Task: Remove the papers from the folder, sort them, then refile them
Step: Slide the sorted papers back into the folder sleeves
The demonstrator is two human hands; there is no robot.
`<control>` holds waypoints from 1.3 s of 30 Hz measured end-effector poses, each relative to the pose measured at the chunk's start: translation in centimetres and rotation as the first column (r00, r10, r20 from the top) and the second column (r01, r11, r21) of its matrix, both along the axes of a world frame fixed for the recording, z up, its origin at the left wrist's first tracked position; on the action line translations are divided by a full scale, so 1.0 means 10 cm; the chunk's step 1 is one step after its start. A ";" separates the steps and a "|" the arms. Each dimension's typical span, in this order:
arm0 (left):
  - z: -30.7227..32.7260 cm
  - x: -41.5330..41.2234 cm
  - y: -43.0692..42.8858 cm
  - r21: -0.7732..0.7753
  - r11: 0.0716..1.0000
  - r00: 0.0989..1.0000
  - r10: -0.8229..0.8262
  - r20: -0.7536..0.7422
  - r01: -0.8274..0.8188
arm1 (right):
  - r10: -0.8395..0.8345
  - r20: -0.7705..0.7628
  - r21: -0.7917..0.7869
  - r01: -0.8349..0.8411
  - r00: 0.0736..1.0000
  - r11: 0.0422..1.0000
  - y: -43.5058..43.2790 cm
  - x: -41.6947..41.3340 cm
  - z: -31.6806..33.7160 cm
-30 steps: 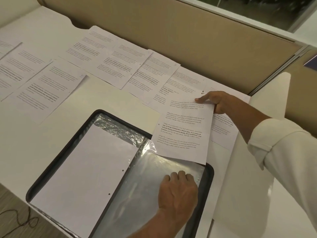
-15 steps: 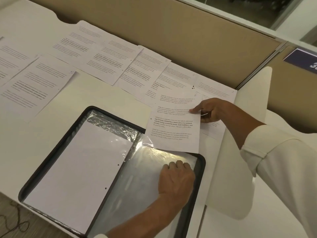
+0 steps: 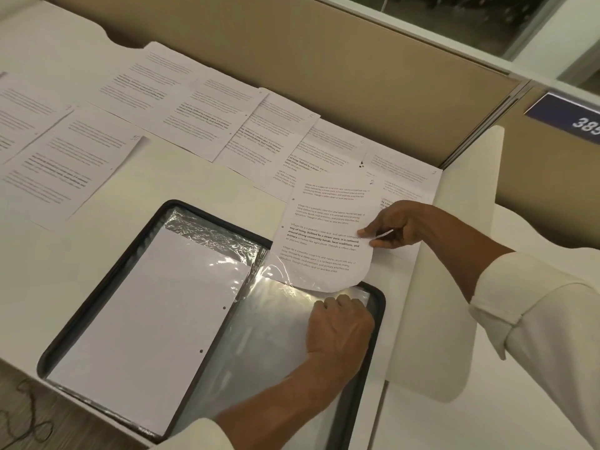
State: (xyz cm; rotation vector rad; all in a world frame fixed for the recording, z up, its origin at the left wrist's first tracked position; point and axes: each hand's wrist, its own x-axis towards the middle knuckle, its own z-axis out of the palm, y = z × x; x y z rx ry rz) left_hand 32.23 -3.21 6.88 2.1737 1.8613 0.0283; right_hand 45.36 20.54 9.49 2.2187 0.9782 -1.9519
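Item: open folder [image 3: 107, 289], black-rimmed, lying flat at the near edge of the white surface [image 3: 201, 190]. Left half carries a clear sleeve with a blank-faced, hole-punched sheet [image 3: 156, 319] inside. Right half shows an empty clear sleeve [image 3: 259, 339], glossy and wrinkled near its far opening.

Item: printed page [image 3: 328, 235], marked 2 at its far right corner, hanging just beyond the right sleeve's far edge, its near end bowed into a curve that touches or nearly touches the sleeve mouth.

Item: right hand [image 3: 399, 227]. Fingers closed in a pinch on the page's right edge, thumb on top.

Item: left hand [image 3: 341, 326]. Fingers curled down on the far right part of the empty sleeve, pressing or pinching its top layer; whether the mouth is actually held apart cannot be told.

Item: loose sorted pages [image 3: 207, 125], a row across the far side of the surface against the partition [image 3: 324, 76], overlapping one another.

Stage, as judged: refiling, page 2 about to enter the right sleeve.

Risks, as judged:
- The curled near edge may catch on the sleeve lip and crease, since the page is held from 1 side only.
- If the plastic layers cling together, the page may slide over the sleeve, not into it.
- The right forearm crosses the far right loose page; a sweep could disturb the sorted order.
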 end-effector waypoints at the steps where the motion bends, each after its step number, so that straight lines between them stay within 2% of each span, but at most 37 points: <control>1: 0.00 0.00 0.00 0.003 1.000 1.000 0.002 0.005 -0.002 | -0.007 -0.004 0.006 0.007 1.000 1.000 -0.01 -0.01 -0.02; 17: 0.06 -0.10 -0.06 0.136 0.991 1.000 -0.001 -0.007 0.002 | -0.043 -0.029 0.064 0.045 0.999 0.997 -0.05 -0.09 -0.04; 29: 0.06 -0.14 -0.08 0.157 0.988 1.000 -0.010 -0.016 0.012 | -0.075 -0.084 -0.018 0.074 0.994 0.997 -0.13 -0.12 0.10; 39: 0.00 -0.16 -0.11 0.213 0.977 0.999 -0.026 -0.026 0.031 | 0.019 -0.015 -0.095 -0.020 1.000 0.995 -0.26 -0.13 0.07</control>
